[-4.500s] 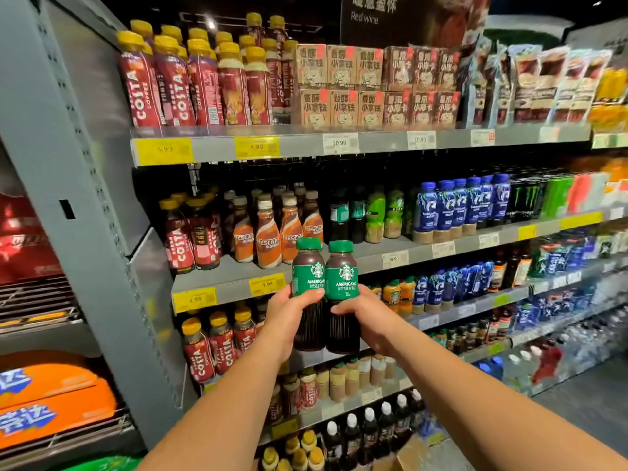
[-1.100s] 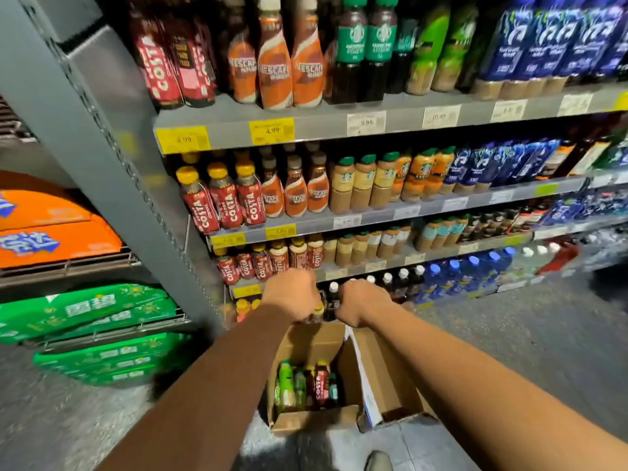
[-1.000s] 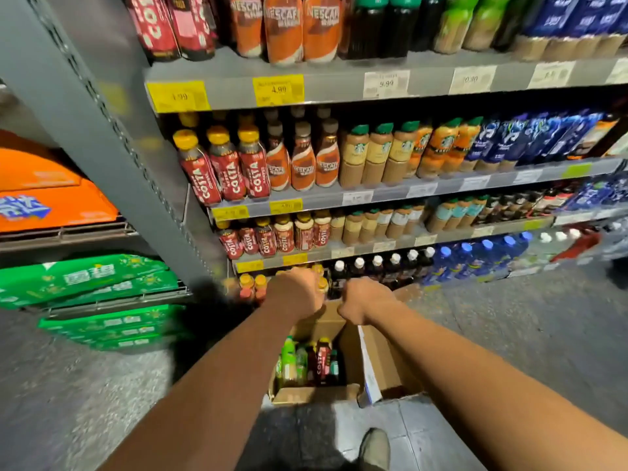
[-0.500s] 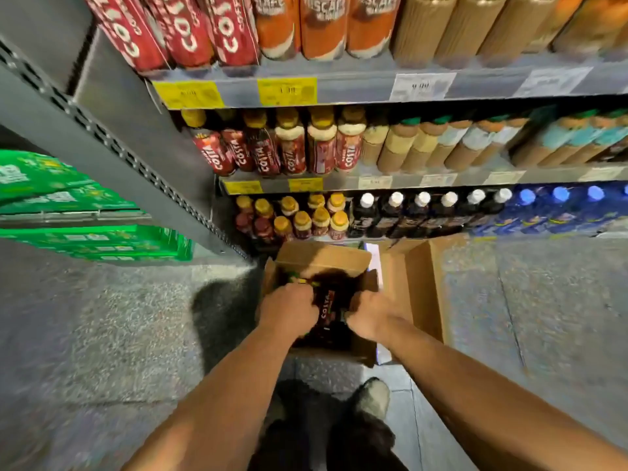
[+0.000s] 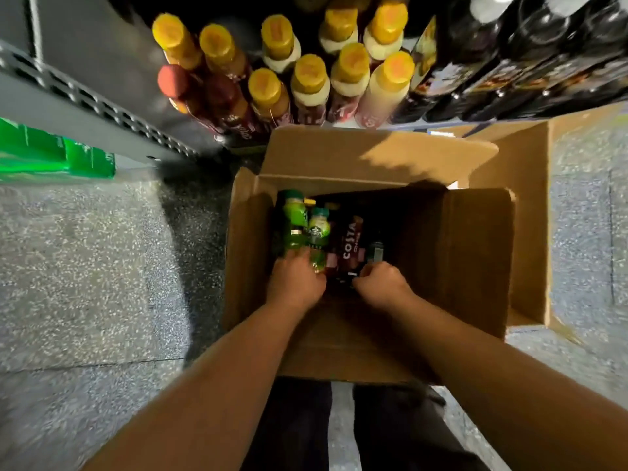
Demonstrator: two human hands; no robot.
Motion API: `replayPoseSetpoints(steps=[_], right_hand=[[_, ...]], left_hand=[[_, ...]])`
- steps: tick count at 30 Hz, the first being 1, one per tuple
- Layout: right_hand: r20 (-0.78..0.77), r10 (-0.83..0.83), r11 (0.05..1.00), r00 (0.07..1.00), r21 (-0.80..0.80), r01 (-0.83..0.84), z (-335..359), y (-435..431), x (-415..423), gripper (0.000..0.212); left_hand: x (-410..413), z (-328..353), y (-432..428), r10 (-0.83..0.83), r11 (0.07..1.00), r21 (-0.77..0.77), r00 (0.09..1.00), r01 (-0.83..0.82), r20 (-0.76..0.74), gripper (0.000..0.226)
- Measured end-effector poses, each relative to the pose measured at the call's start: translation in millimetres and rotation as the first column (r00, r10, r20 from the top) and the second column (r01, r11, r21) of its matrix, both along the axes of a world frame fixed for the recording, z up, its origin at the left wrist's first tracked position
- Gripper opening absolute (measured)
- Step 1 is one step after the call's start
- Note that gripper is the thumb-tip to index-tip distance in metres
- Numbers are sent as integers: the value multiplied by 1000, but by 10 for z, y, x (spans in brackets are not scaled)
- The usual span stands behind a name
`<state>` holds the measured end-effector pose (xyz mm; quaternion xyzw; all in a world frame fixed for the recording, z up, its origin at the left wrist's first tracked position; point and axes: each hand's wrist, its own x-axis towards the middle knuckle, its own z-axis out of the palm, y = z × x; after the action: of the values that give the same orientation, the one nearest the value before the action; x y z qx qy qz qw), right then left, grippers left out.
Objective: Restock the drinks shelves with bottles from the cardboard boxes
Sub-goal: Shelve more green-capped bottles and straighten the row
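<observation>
Both hands are working inside the open brown cardboard box (image 5: 475, 253). The left hand (image 5: 295, 282) is curling its fingers round the base of the green-labelled Starbucks bottle (image 5: 318, 229). The right hand (image 5: 381, 283) is curling just below a dark green-capped bottle (image 5: 375, 251), grip unclear, and the dark red Costa bottle (image 5: 350, 244) is lying between the two.

"What's the ground like?"
"The floor (image 5: 85, 266) is grey with lots of tiny white dots. A thin line runs across it."
"And the green stuff on the left?"
"Green packs (image 5: 51, 158). They look blurry."
"What's at the bottom?"
"Two legs in dark trousers (image 5: 401, 436), with a bit of floor between them."
</observation>
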<state>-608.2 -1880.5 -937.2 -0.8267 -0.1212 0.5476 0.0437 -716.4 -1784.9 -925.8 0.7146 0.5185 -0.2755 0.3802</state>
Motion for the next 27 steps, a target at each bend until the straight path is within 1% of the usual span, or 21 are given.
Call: replayPoseSetpoints(steps=[3, 5, 7, 8, 10, 11, 13, 15, 21, 23, 25, 27], right_hand=[[3, -77, 997, 997, 8, 77, -482, 117, -165, 38], [-13, -131, 991, 991, -4, 131, -786, 200, -289, 48], [1, -219, 975, 976, -30, 219, -979, 249, -366, 49], [40, -260, 965, 965, -27, 261, -1040, 242, -370, 46], [164, -303, 952, 939, -4, 307, -1122, 160, -290, 43], [216, -311, 945, 925, -30, 325, -1165, 94, -231, 45], [261, -338, 916, 904, -127, 380, -1227, -30, -137, 53], [257, -337, 906, 906, -173, 386, -1311, -85, -120, 56], [274, -448, 856, 851, -145, 497, -1475, -94, -138, 71], [271, -422, 871, 865, -142, 470, -1493, -134, -142, 72], [276, -364, 895, 890, -159, 416, -1491, -162, -123, 69], [251, -327, 911, 911, -172, 375, -1479, -173, -88, 69]], left_hand=[[-3, -386, 46, 196, 981, 1, 980, -196, -21, 55], [-9, -609, 106, 323, 946, -13, 946, -323, -14, 69], [-40, -798, 160, 427, 902, -53, 904, -428, -15, 83], [-66, -877, 172, 458, 887, -61, 889, -458, -12, 86], [-108, -986, 153, 466, 884, -46, 885, -466, -2, 85], [-121, -1019, 124, 466, 885, -30, 885, -465, 5, 85], [-128, -1053, 53, 472, 882, -1, 881, -472, 17, 84], [-130, -1086, 4, 488, 872, 16, 872, -489, 36, 84], [-166, -1137, -91, 537, 842, -13, 836, -539, 116, 85], [-163, -1144, -113, 563, 825, -21, 816, -565, 132, 85], [-163, -1156, -119, 589, 805, -10, 796, -594, 139, 85], [-174, -1153, -118, 596, 798, 10, 792, -602, 134, 85]])
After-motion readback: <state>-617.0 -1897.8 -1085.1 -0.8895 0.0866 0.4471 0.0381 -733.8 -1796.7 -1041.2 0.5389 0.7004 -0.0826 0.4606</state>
